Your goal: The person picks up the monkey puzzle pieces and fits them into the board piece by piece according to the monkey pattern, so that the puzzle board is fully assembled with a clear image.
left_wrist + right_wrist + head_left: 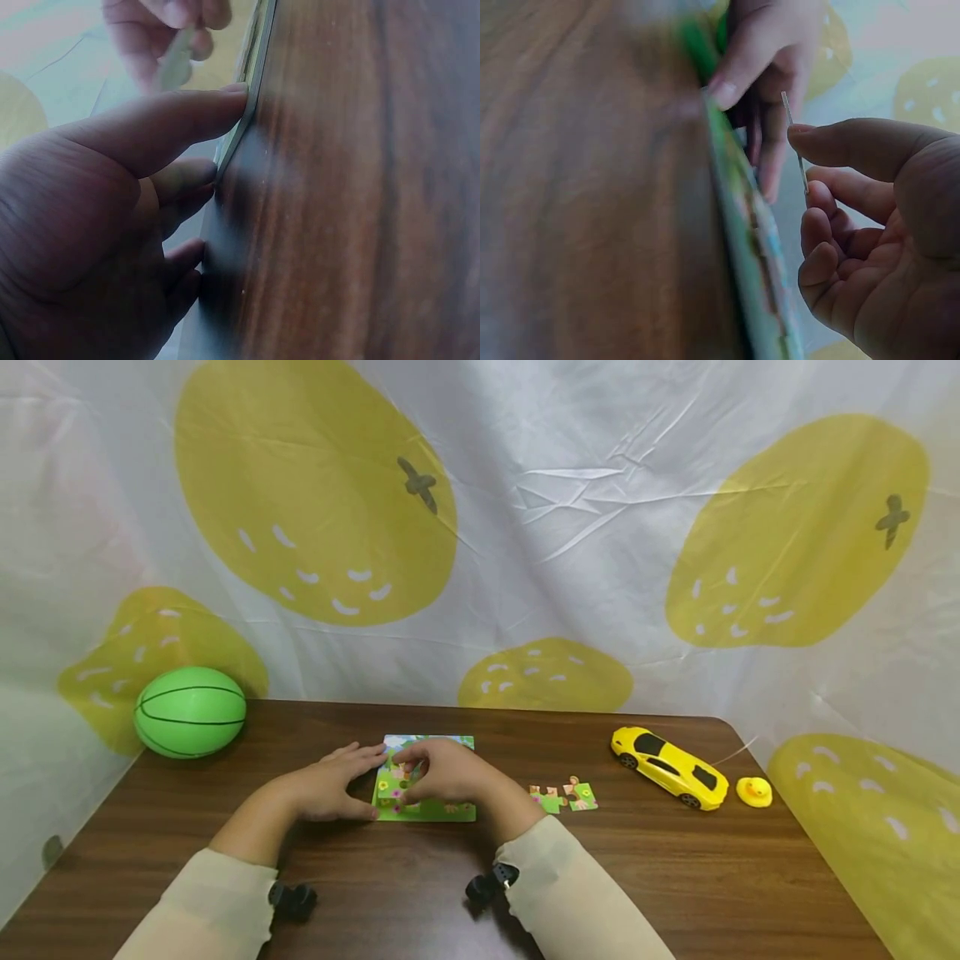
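A puzzle board (442, 814) with a green and blue picture lies flat on the brown table. My left hand (322, 785) rests at its left side, fingers fairly straight, the thumb at the near left corner and the fingertips along the edge. Over the board, my right hand (453, 772) pinches a thin puzzle piece (803, 177) between thumb and fingers. The right wrist view shows this piece edge-on, held apart from the board. It also appears in the left wrist view as a pale piece, beyond the left thumb (180, 124). My right hand hides part of the board's picture.
Loose puzzle pieces (582, 796) lie right of the board, partly behind the right forearm. Farther right are a yellow toy car (670, 768) and a small yellow rubber duck (754, 792). A green ball (191, 712) sits at the back left. A fruit-print curtain (555, 585) hangs behind the table.
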A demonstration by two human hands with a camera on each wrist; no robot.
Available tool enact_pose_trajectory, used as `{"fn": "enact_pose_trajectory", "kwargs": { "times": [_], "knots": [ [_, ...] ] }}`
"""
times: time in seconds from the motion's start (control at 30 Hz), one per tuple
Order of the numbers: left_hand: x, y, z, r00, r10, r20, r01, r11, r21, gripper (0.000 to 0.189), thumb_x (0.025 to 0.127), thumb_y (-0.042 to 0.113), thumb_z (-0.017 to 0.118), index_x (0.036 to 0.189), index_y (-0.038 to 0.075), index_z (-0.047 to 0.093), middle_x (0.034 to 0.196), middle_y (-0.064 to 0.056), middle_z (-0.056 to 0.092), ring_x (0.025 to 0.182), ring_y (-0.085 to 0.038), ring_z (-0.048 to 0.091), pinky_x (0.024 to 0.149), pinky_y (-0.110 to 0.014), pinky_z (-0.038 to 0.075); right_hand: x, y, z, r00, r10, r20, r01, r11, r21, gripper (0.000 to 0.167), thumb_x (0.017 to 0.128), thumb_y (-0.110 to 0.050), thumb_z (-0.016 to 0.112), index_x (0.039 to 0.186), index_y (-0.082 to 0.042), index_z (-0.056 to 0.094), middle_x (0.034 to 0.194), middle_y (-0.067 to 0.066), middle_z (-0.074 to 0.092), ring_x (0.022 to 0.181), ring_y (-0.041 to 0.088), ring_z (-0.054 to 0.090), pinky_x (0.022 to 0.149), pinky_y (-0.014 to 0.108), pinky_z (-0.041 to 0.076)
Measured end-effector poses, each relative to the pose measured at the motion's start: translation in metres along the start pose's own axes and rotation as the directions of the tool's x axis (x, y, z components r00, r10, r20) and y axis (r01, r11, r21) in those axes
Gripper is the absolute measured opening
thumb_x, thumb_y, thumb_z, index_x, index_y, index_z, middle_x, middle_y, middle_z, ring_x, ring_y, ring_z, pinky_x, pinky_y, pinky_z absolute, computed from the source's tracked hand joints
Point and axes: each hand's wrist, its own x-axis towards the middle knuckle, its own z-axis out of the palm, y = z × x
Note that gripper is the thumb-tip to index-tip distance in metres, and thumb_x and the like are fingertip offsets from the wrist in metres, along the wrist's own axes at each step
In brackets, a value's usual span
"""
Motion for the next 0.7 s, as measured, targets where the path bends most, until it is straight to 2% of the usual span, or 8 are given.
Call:
{"fn": "enact_pose_trajectory", "kwargs": {
  "times": [0.07, 0.23, 0.37, 0.57, 0.7],
  "knots": [
    [0.000, 0.000, 0.000, 1.000, 0.003, -0.003, -0.003, 1.000, 0.005, 0.095, 0.091, 0.048, 0.082, 0.167, 0.012, 0.038, 0.179, -0.011, 0.027, 0.166, -0.050, 0.010, 0.126, -0.079, 0.017, 0.002, 0.002, 0.004, 1.000, 0.005, -0.002, -0.005, 1.000, -0.017, 0.064, 0.082, -0.025, 0.094, 0.141, -0.015, 0.072, 0.116, -0.002, 0.075, 0.087, 0.009, 0.067, 0.070, 0.025, 0.056],
    [0.000, -0.001, 0.000, 1.000, 0.009, -0.007, -0.009, 1.000, 0.014, 0.094, 0.091, 0.048, 0.082, 0.167, 0.011, 0.039, 0.179, -0.010, 0.028, 0.166, -0.050, 0.011, 0.127, -0.078, 0.018, 0.006, 0.011, 0.012, 1.000, -0.012, 0.001, 0.012, 0.999, -0.047, 0.059, 0.080, -0.019, 0.094, 0.135, -0.011, 0.074, 0.111, 0.000, 0.078, 0.092, 0.005, 0.065, 0.082, 0.022, 0.056],
    [0.000, -0.002, 0.001, 1.000, 0.014, -0.012, -0.014, 1.000, 0.019, 0.094, 0.091, 0.049, 0.082, 0.166, 0.011, 0.040, 0.178, -0.010, 0.029, 0.166, -0.050, 0.012, 0.127, -0.077, 0.019, 0.008, 0.013, 0.015, 1.000, -0.028, 0.014, 0.029, 0.998, -0.058, 0.055, 0.080, -0.015, 0.093, 0.132, -0.007, 0.076, 0.111, 0.003, 0.080, 0.097, 0.007, 0.068, 0.088, 0.022, 0.057],
    [0.001, -0.005, 0.002, 1.000, 0.014, -0.013, -0.014, 1.000, 0.019, 0.094, 0.091, 0.050, 0.081, 0.167, 0.012, 0.039, 0.179, -0.010, 0.028, 0.166, -0.050, 0.012, 0.127, -0.078, 0.018, 0.007, 0.010, 0.016, 1.000, 0.002, 0.031, 0.002, 0.991, -0.134, 0.057, 0.082, -0.022, 0.093, 0.135, -0.011, 0.075, 0.117, 0.002, 0.080, 0.104, 0.009, 0.072, 0.092, 0.023, 0.058],
    [0.001, -0.004, 0.001, 1.000, 0.017, -0.010, -0.016, 1.000, 0.017, 0.094, 0.091, 0.049, 0.081, 0.167, 0.012, 0.039, 0.179, -0.010, 0.027, 0.166, -0.050, 0.011, 0.127, -0.078, 0.018, 0.007, 0.008, 0.015, 0.999, 0.001, 0.040, 0.005, 0.990, -0.144, 0.057, 0.085, -0.027, 0.091, 0.137, -0.011, 0.074, 0.121, 0.003, 0.080, 0.108, 0.011, 0.073, 0.095, 0.025, 0.059]
  ]
}}
